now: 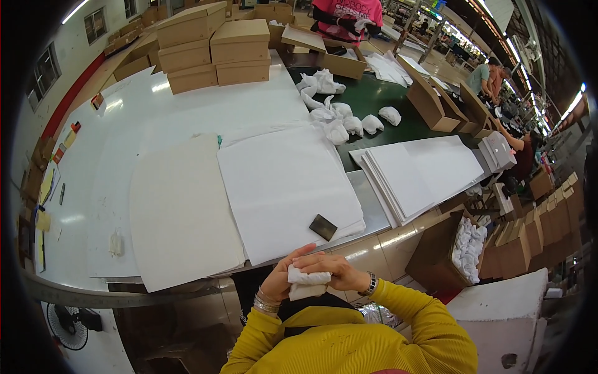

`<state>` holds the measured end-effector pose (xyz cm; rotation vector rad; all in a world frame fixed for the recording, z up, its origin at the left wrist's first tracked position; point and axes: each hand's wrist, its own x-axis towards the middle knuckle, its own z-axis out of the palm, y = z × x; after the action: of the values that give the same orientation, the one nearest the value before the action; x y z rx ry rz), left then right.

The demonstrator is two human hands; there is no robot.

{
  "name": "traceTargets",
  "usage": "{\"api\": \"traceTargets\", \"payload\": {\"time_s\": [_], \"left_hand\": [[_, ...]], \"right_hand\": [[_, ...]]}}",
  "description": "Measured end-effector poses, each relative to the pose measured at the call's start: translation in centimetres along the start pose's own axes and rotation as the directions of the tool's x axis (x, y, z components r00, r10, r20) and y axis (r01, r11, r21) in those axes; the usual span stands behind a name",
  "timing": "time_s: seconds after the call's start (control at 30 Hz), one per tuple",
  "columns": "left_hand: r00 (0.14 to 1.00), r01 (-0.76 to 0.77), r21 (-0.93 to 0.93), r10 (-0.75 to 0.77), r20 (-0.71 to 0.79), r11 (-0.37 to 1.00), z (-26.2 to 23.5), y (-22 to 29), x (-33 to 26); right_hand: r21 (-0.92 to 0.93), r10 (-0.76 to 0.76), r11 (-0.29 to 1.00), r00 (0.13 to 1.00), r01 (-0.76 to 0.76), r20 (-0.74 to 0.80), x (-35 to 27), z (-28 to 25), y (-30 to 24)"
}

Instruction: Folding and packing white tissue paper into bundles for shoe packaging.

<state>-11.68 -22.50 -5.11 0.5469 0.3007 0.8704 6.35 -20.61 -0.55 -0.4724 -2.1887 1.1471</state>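
Close to my body, just off the table's near edge, both my hands are closed around a folded wad of white paper (308, 283). My left hand (278, 279) presses on its left side with the fingers pointing up and inward. From the right, my right hand (344, 272) wraps its fingers over the top. What lies inside the wad, if anything, is hidden. Ahead of the hands, a small dark rectangular block (323, 227) rests on the near right part of a stack of white paper sheets (283, 181).
Cream sheets (180, 212) lie left of the stack. White paper bundles (349, 124) sit on a green conveyor belt (398, 103). Closed cardboard boxes (240, 50) are piled at the back. A carton of white bundles (436, 252) stands right; a person in pink (346, 19) works across.
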Motion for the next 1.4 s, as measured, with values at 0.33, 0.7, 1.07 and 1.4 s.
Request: {"api": "traceTargets", "payload": {"time_s": [0.33,0.7,1.07,1.4], "left_hand": [[0.977,0.184,-0.303,-0.208,-0.047,0.935,-0.3,-1.8,-1.0],[0.985,-0.173,0.511,0.158,0.073,0.842,3.5,2.7,-2.3],[0.885,-0.087,0.672,0.367,-0.286,0.735,2.4,-2.6,-0.9],[0.78,-0.105,0.698,0.494,-0.384,0.709,-2.4,0.5,-0.9]], "right_hand": [[-0.161,0.064,0.985,0.997,-0.069,-0.037,-0.9,1.5,-1.5],[0.158,0.421,0.906,0.867,-0.392,-0.266,-0.8,0.5,-2.8],[0.126,0.543,0.818,0.683,-0.561,-0.489,-3.6,3.6,0.6],[0.834,0.682,0.514,0.494,0.202,-0.54,-0.9,-9.0,5.6]]}}
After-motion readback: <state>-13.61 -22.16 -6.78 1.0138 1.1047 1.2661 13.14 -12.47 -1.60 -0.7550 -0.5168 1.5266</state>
